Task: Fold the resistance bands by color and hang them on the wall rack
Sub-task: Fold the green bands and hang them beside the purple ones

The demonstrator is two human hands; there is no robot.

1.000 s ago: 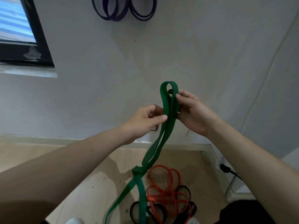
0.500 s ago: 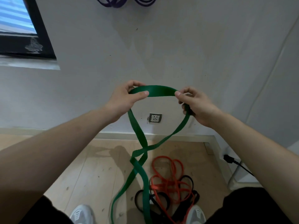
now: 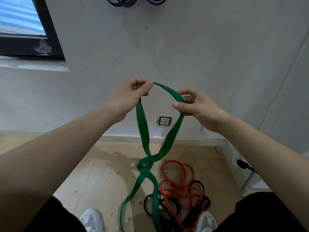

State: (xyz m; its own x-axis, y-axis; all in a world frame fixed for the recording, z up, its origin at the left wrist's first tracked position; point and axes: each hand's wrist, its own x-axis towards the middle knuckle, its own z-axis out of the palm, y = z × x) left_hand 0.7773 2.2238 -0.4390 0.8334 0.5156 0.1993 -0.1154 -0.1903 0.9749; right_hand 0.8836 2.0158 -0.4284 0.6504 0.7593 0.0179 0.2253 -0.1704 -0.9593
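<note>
A wide green resistance band [image 3: 143,129] is held up in front of the wall. My left hand [image 3: 132,94] pinches its top left part between thumb and curled fingers. My right hand [image 3: 194,104] pinches its top right part. Between the hands the band arches, then both strands hang down, cross and twist near the floor, and trail off the bottom edge. Red bands [image 3: 182,186] and black bands [image 3: 168,206] lie tangled on the wooden floor. Purple bands [image 3: 123,1] hang at the top of the wall; the rack itself is out of view.
A wall socket [image 3: 165,121] sits low on the white wall behind the green band. A dark-framed window [image 3: 33,39] is at the upper left. A black plug and cable [image 3: 244,164] lie at the right. My white shoes [image 3: 92,220] stand by the tangled bands.
My hands moved apart, opening the folded top of the green band into a wide arch, and now sit a little closer again. The strands below have twisted.
</note>
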